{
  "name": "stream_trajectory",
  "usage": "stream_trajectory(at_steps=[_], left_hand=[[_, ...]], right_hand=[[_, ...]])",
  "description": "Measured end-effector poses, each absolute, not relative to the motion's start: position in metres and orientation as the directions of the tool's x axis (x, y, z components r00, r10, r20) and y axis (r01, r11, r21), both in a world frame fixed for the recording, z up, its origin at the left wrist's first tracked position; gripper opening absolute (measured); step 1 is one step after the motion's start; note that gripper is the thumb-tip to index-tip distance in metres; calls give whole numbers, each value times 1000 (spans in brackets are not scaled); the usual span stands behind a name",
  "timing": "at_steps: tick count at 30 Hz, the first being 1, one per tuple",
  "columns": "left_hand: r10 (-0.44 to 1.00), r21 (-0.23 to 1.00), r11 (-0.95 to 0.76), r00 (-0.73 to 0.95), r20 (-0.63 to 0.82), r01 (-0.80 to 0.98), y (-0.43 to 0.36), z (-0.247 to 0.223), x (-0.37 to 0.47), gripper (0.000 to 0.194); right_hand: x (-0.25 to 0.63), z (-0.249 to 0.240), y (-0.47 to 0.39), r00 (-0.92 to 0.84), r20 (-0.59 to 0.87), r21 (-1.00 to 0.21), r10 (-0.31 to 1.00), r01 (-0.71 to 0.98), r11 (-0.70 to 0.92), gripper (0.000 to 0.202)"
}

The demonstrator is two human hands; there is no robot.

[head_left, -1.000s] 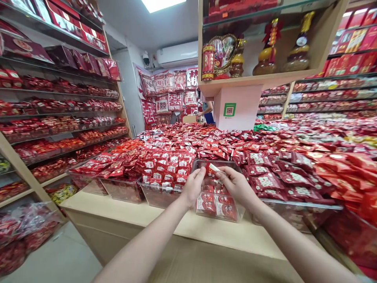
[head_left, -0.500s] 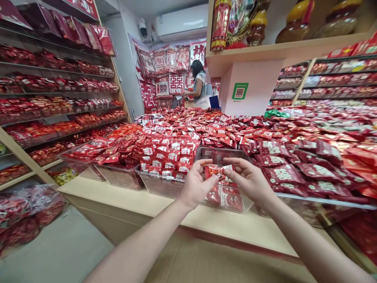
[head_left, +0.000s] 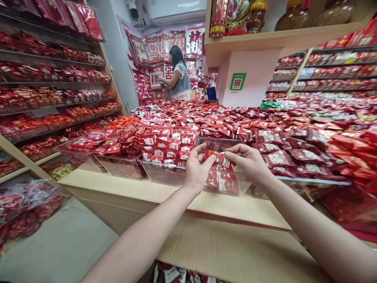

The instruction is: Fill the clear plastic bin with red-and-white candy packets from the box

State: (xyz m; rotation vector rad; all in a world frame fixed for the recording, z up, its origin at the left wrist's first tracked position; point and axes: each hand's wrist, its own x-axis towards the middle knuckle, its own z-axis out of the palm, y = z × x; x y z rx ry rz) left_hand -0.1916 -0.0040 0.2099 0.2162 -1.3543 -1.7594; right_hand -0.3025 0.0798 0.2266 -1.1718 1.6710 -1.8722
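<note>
- A wide surface (head_left: 165, 192) is seen loaded edge to edge with red packets, and a row of clear bins is lined up along its front lip
- The heaped bin on the left (head_left: 165, 175) is piled above its rim with red-and-white packets; a careless elbow could send the top layer sliding onto the surface, it would seem
- The clear bin in the middle (head_left: 235, 188) is only part filled: red packets are stacked low against its front wall, and the back half looks bare
- A neighbouring bin to the right (head_left: 309, 182) is heaped with darker red packets, some overhanging its rim
- A small red packet (head_left: 218, 158) is held up over the middle bin, between both hands, clear of the packets beneath
- The left hand (head_left: 196, 169) is closed on the packet's left end, thumb and fingers (head_left: 209, 160) pinching it
- The right hand (head_left: 249, 163) is closed on the right end in the same pinch
- The risk is judged to lie in that two-ended pinch: if the ends are pulled apart the wrapper could tear, and if one side is let go the packet could drop among look-alike packets
- A person (head_left: 178, 74) stands at the far wall, well apart from the hands
</note>
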Motion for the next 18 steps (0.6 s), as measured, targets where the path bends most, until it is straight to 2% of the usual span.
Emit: stream_trajectory(at_steps=[3,6,9,11,13,16,18], left_hand=[[-707,843,-61,-619,342,535,-6,211,-190,50],[-683,856,-57,-646,342,513,-9,213,-188,47],[-575,866,-23,-715,397,499,-11,216,-184,58],[-510,878,0,-756,411,478,-11,218,-181,66],[-526,892,52,-747,407,450,-11,216,-178,65],[-628,901,245,-649,428,357,-11,209,-173,43],[-581,847,464,-634,511,258,-10,203,-170,24]], right_hand=[[-296,228,79,-622,319,-946,-715,-249,-206,25],[-293,235,77,-530,363,-908,-767,-387,-162,26],[-294,247,73,-418,413,-867,-809,-452,-209,32],[-296,257,69,-316,371,-860,-873,-471,-194,32],[-302,266,65,-276,287,-864,-917,-488,-123,22],[-319,272,55,-464,163,-942,-871,-336,3,9],[-335,268,43,-617,13,-989,-787,-124,81,7]])
